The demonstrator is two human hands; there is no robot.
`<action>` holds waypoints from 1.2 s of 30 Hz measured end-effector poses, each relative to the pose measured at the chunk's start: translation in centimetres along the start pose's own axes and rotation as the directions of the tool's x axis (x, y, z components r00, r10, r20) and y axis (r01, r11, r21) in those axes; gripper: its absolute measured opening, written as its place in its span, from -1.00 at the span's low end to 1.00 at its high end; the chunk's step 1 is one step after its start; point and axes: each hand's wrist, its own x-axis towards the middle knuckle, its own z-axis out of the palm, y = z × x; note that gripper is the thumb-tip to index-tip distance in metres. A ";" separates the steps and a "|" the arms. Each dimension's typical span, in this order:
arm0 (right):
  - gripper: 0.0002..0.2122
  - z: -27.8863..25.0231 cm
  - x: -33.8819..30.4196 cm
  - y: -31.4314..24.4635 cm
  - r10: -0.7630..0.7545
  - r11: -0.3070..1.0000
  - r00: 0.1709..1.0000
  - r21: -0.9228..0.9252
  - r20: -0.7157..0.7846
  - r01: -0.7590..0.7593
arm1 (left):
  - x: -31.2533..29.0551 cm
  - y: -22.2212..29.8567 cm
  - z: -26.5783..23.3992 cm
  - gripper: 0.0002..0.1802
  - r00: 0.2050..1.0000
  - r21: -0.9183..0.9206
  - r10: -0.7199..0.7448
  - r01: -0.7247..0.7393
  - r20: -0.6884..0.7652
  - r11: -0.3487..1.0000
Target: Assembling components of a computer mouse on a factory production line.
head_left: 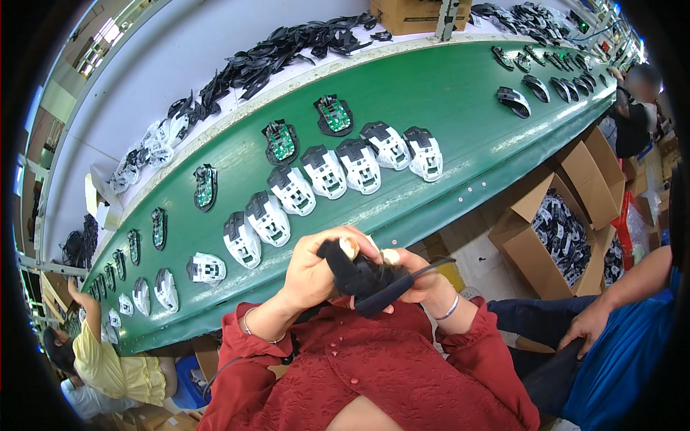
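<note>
Close in front of my chest, both hands hold a dark black piece (357, 276) whose exact kind I cannot make out. A thin black strip sticks out from it to the right. My left hand (310, 271) is closed on its left side, and my right hand (424, 279) grips the other side. Pale finger covers show at my thumbs, and some fingers are hidden. Just beyond my hands, on the green conveyor belt (410, 86), a row of white-and-black computer mouse shells (267, 218) curves away. Behind the row lie black mouse bases with green circuit boards (281, 142).
Black plastic parts (266, 61) are heaped on the ledge behind the belt. Open cardboard boxes (521, 251) with packed parts stand at the right. Close on my right sits a person in blue (625, 345); another in yellow (118, 366) works at the left.
</note>
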 end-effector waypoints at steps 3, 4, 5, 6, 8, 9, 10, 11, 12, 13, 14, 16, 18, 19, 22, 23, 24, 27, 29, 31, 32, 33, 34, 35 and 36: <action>-0.68 0.7 0.0 0.9 -0.052 0.986 0.996 0.157 -0.076 0.063 | 1.4 0.6 -0.2 -0.67 0.998 0.039 0.004 -0.002 -0.060 0.999; -0.69 -0.3 -0.3 1.0 -0.012 0.996 0.991 -0.089 -0.133 0.000 | 1.6 0.8 -0.2 -0.67 0.990 0.129 0.004 0.014 -0.138 0.992; -0.70 -0.8 -0.8 1.0 0.009 0.943 0.980 -0.326 -0.199 -0.075 | 1.9 1.2 -0.1 -0.66 0.977 0.215 0.011 0.036 -0.213 0.976; -0.73 0.5 -1.4 0.8 0.049 0.835 0.971 -0.524 -0.235 -0.169 | 2.1 1.8 -0.4 -0.69 0.973 0.308 0.077 -0.006 -0.218 0.951; -0.84 2.7 -2.8 0.5 -0.099 0.534 0.989 -0.845 -0.108 -0.039 | 2.4 1.9 -0.9 -0.72 0.973 0.344 0.101 -0.025 -0.205 0.939; -0.87 3.8 -3.6 0.1 -0.213 0.299 0.976 -0.949 0.034 0.099 | 2.6 1.9 -0.9 -0.75 0.978 0.364 0.113 -0.043 -0.174 0.931; -0.90 4.9 -4.0 0.0 -0.422 0.245 0.905 -0.955 0.051 0.168 | 2.8 1.4 -0.9 -0.81 0.964 0.408 0.224 -0.149 -0.141 0.901; -0.92 5.7 -4.2 -0.1 -0.609 0.175 0.790 -0.959 0.073 0.224 | 2.9 1.2 -0.8 -0.81 0.963 0.407 0.227 -0.152 -0.142 0.901; -0.93 6.0 -4.5 -0.9 -0.749 0.097 0.651 -0.953 0.120 0.287 | 3.2 1.1 -0.7 -0.85 0.965 0.492 0.253 -0.190 -0.064 0.849; -0.88 6.2 -4.6 -1.4 -0.842 0.085 0.532 -0.954 0.086 0.287 | 3.5 1.3 -0.3 -0.88 0.962 0.571 0.273 -0.233 0.016 0.787; -0.84 7.0 -4.5 -2.7 -0.841 -0.074 0.520 -0.984 0.148 0.161 | 3.4 1.8 0.3 -0.92 0.987 0.539 0.158 -0.124 -0.018 0.833; -0.73 7.1 -3.3 -3.7 -0.824 -0.254 0.519 -0.967 0.227 0.019 | 3.4 1.6 1.1 -0.94 0.983 0.567 0.180 -0.129 -0.034 0.814; -0.72 7.4 -2.0 -3.5 -0.766 -0.314 0.595 -0.949 0.244 -0.014 | 3.5 0.4 1.1 -0.97 0.951 0.665 0.308 -0.230 0.000 0.711; -0.73 7.3 -1.8 -3.0 -0.751 -0.310 0.614 -0.951 0.244 -0.002 | 3.3 0.5 1.5 -0.94 0.960 0.671 0.280 -0.212 0.007 0.710; -0.80 5.6 -2.5 -1.7 -0.727 0.001 0.659 -0.960 0.193 0.281 | 2.7 0.6 1.0 -0.81 0.990 0.502 0.060 -0.116 0.127 0.857; -0.82 5.1 -2.6 -1.2 -0.712 0.173 0.680 -0.896 0.172 0.408 | 2.2 0.3 0.7 -0.78 0.986 0.401 0.017 -0.083 0.165 0.912; -0.87 5.2 -2.7 -0.6 -0.703 0.382 0.708 -0.802 0.071 0.460 | 1.7 -0.5 0.2 -0.77 0.981 0.387 0.043 -0.115 0.190 0.915; -0.88 4.9 -2.9 -0.1 -0.630 0.719 0.771 -0.446 -0.094 0.534 | -0.3 -2.3 0.4 -0.76 0.979 0.131 -0.045 0.019 0.198 0.991; -0.87 4.6 -2.5 0.4 -0.635 0.735 0.760 -0.412 -0.138 0.539 | -0.9 -2.7 0.9 -0.72 0.985 -0.198 -0.078 0.108 0.155 0.974; -0.86 4.4 -2.4 0.4 -0.660 0.682 0.751 -0.430 -0.013 0.592 | -1.0 -2.3 0.9 -0.72 0.979 -0.238 -0.061 0.108 0.195 0.965; -0.86 4.5 -2.6 0.1 -0.650 0.681 0.759 -0.468 -0.032 0.563 | -1.0 -2.1 0.8 -0.71 0.971 -0.273 -0.043 0.109 0.236 0.956; -0.87 4.8 -2.6 0.0 -0.652 0.678 0.756 -0.491 -0.059 0.547 | -1.2 -1.9 0.7 -0.71 0.971 -0.282 -0.050 0.116 0.233 0.952; -0.88 5.2 -2.5 -0.4 -0.636 0.672 0.769 -0.534 -0.061 0.514 | -1.2 -1.6 0.3 -0.70 0.971 -0.237 -0.046 0.103 0.235 0.966; -0.89 5.5 -2.4 -0.4 -0.620 0.664 0.782 -0.574 -0.063 0.479 | -1.3 -1.5 0.2 -0.69 0.970 -0.192 -0.043 0.090 0.238 0.977; -0.91 5.8 -2.0 -0.3 -0.619 0.649 0.783 -0.599 -0.057 0.470 | -1.0 -1.5 0.1 -0.70 0.986 -0.122 0.028 -0.008 0.164 0.992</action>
